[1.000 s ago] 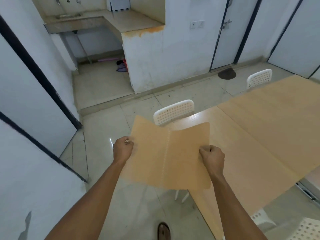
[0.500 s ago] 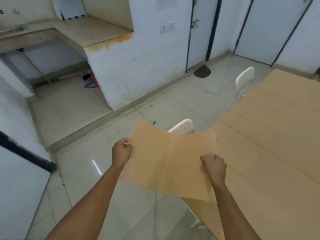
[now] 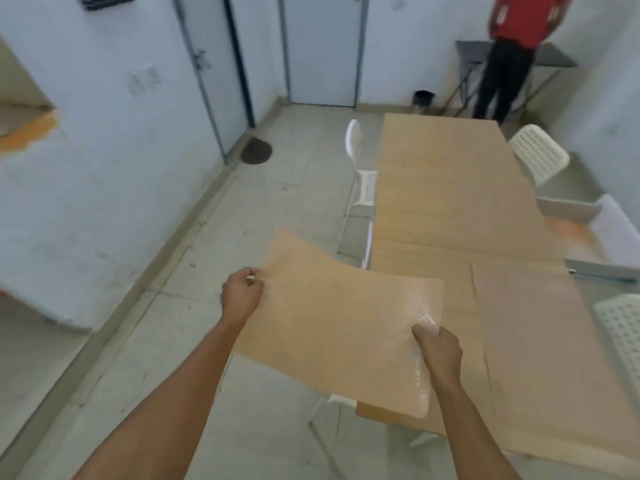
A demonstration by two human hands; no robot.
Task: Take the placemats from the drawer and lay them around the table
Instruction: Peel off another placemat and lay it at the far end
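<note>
A tan placemat hangs in the air in front of me, spread between both hands. My left hand pinches its left edge. My right hand grips its right edge, where light glares off a dotted texture. The mat's right part overlaps the near left corner of the long wooden table. A second mat-like tan sheet appears to lie flat on the table's near right part. The drawer is out of sight.
White perforated chairs stand at the table's left side, far right and near right. A person in a red top stands beyond the far end. Doors and a dark floor mat are at the left wall.
The view has swung right, bringing the whole table and a standing person into sight. Both hands have carried the placemat rightward over the table's near corner, and it now hangs flatter.
</note>
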